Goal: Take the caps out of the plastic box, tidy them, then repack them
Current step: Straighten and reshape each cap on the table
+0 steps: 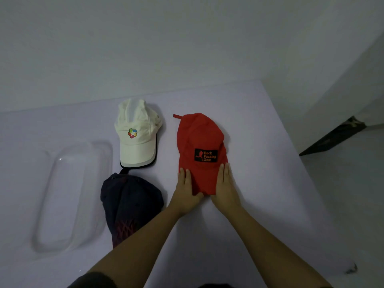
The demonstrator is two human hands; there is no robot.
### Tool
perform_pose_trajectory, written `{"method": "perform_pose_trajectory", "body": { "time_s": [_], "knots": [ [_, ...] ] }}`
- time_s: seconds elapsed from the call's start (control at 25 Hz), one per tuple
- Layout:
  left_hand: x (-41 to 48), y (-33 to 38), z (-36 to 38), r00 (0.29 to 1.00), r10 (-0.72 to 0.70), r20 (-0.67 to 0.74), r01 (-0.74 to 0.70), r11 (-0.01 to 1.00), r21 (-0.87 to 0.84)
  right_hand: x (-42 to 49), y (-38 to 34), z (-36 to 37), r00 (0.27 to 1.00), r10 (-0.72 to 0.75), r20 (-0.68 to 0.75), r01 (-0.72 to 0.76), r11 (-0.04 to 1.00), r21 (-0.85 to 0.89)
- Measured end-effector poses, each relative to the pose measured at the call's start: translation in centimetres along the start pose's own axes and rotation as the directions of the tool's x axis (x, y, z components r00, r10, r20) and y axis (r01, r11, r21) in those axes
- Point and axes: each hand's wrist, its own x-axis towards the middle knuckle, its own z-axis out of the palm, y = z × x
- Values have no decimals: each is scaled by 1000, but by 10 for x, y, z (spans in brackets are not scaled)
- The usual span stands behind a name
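Both hands lie flat with fingers straight on the near end of the red cap, the left hand on its left edge and the right hand on its right, thumbs nearly meeting under the brim; neither is closed round the cloth, they press and flank it; the cap's long axis runs straight away from the hands, brim nearest, crown and the small strap tab at the far end, the black "Back Packing Gear" patch just beyond the fingertips; so, in my judgement, this is the tidying step, and any smoothing or lifting goes along that axis with both hands equally near; left of the left hand, just beside the forearm, lies the dark navy cap, crumpled; beyond it and to the left of the red cap lies the white cap, brim toward the person; further left again sits the clear plastic box, nothing visible in it, well apart from the hands; the white table has open room to the right of the right hand before its right edge; repacking likely means carrying leftward across the other two caps.
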Motion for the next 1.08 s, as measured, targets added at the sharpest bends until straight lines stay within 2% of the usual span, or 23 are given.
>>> {"method": "perform_pose_trajectory", "body": {
  "time_s": [0.08,0.16,0.24,0.32,0.4,0.52,0.6,0.68,0.72,0.8,1.0,1.08],
  "knots": [
    [1,0,-8,1000,-3,11,3,1000,-2,2,-2,6,998,16,-67,-16,1000,5],
    [4,-1,-16,999,-14,33,13,1000,27,0,-2,9,998,-2,-62,3,1000,14],
    [5,-2,-14,999,-22,32,15,984,178,-7,-4,8,999,-27,-45,28,999,22],
    [6,2,-6,998,-49,-45,61,944,323,-15,-8,9,998,-54,-41,55,998,19],
    [4,7,-1,988,-46,-150,103,911,399,-22,-13,14,1000,-17,26,16,1000,14],
    [5,-1,8,992,-38,-116,91,868,488,-17,-13,10,1000,-6,-31,7,1000,17],
    [4,-5,18,995,-47,-93,82,908,412,-10,-13,3,998,20,-61,-20,1000,1],
    [-2,0,20,997,-30,-73,55,930,363,-8,-9,0,995,-13,-98,9,999,-45],
    [-2,1,17,994,26,-104,13,935,355,-9,-9,-2,996,-49,-69,45,998,-47],
    [-2,1,8,984,38,-172,4,972,234,-12,-4,-4,994,-109,-18,108,994,-27],
    [-7,-9,1,993,106,-61,-100,991,94,-27,0,-4,994,-98,50,90,986,141],
    [-5,-14,-1,987,147,-59,-146,989,19,-26,-5,-7,996,-73,46,59,967,248]
  ]
}}
